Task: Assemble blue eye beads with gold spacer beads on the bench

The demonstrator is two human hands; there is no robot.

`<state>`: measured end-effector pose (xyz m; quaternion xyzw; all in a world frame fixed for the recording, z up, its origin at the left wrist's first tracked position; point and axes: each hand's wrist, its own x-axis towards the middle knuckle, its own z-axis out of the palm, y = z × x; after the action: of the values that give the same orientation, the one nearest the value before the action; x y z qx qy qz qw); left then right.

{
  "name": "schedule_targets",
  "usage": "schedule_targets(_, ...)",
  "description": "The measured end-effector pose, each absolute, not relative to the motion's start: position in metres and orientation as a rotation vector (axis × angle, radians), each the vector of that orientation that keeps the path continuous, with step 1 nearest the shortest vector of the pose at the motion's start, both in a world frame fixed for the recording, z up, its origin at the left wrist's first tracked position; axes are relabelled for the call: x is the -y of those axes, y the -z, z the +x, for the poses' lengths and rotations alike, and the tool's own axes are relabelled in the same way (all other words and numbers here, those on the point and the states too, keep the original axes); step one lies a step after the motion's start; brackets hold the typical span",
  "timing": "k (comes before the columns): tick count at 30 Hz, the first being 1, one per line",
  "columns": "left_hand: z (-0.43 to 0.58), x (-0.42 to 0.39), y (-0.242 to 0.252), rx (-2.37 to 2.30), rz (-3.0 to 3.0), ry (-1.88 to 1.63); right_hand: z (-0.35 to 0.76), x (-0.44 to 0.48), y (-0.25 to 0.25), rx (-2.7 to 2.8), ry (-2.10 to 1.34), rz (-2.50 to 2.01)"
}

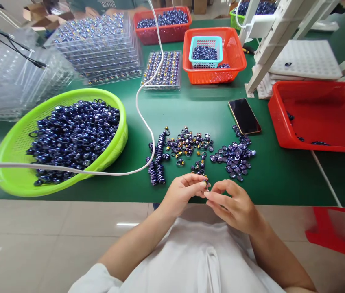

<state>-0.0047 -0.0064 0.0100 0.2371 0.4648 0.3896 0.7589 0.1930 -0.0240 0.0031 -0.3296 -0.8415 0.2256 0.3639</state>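
A small dark piece (206,184) is being pinched between thumb and forefinger of the left hand (184,193), just in from the near edge of a green table (187,108), while the fingertips of the right hand (235,203) are being held together at its lower end; whether they are also clamped on it cannot be told. The step in hand is apparently being confined to close fingertip work on this single piece, and a light, steady pinch from both hands is seemingly being called for in the next move. With the piece as dial centre, gold-marked pieces (187,142) are being kept loose at eleven o'clock, stacked dark rows (159,152) at ten and flat dark discs (235,158) at two. Farther out, a phone (245,116) is being kept at one, an orange basket (191,75) at twelve, a heaped green basket (123,130) between nine and ten, and a red tray (328,110) at two.
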Motion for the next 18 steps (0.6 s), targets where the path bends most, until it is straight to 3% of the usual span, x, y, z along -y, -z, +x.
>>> schedule_targets(9, -0.0077, 0.0064, -0.0060, -0.990, 0.581, -0.790, 0.1933, 0.0211, -0.0056, 2.260, -0.710, -0.764)
schedule_targets(18, -0.0079, 0.0036, -0.0087, -0.988, 0.615, -0.819, 0.1971, 0.0200, -0.0029, 2.201, -0.588, -0.820)
